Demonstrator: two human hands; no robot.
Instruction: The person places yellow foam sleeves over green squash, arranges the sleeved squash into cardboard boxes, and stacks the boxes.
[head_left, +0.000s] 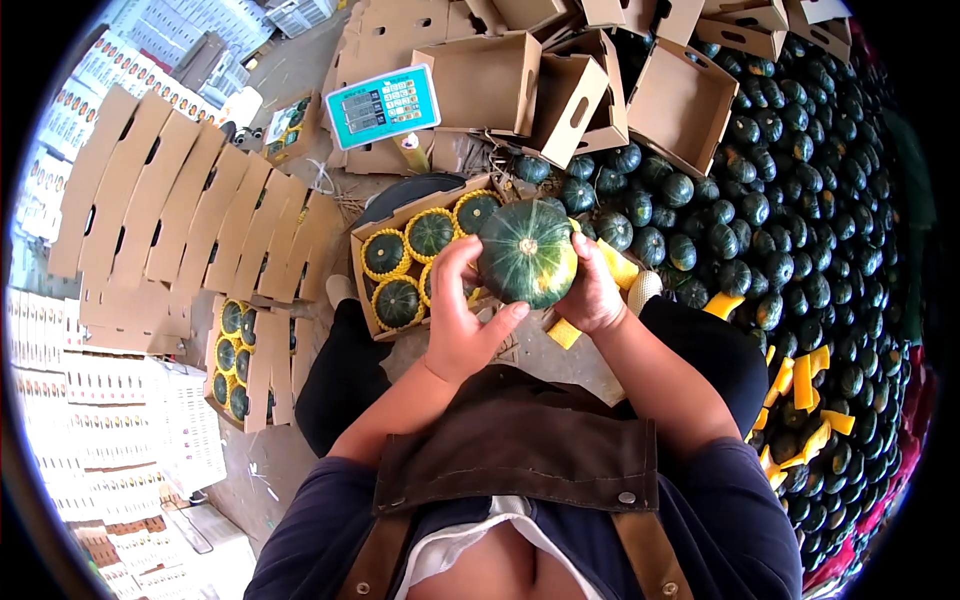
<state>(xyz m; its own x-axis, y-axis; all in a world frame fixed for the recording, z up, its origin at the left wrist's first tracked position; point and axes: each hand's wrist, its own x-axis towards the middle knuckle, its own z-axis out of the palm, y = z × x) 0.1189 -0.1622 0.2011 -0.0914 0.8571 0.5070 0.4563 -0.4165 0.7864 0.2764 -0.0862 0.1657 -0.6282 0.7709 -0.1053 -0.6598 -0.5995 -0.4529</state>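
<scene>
apron straps (640, 550) are cropped while squash (526, 255) partly hides right hand (598, 291)

The left head-worn fisheye camera looks steeply down and forward, past the brown apron (520, 455) close below, over the left hand (458, 328) and right hand (597, 297), out to the kabocha heap (785, 265).

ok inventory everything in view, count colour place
held squash: 1, green and yellow, centre
open carton: 1, brown, centre
side carton: 1, brown, left
netted squashes: many, dark green, those cartons
display: 1, teal, top
empty cartons: several, brown, top
piled squashes: many, mostly green, right
loose wraps: several, yellow, mostly right
carton row: 1, brown, left
white boxes: many, white, far left
apron: 1, brown, lower centre
left hand: 1, bare, centre
right hand: 1, bare, centre
</scene>
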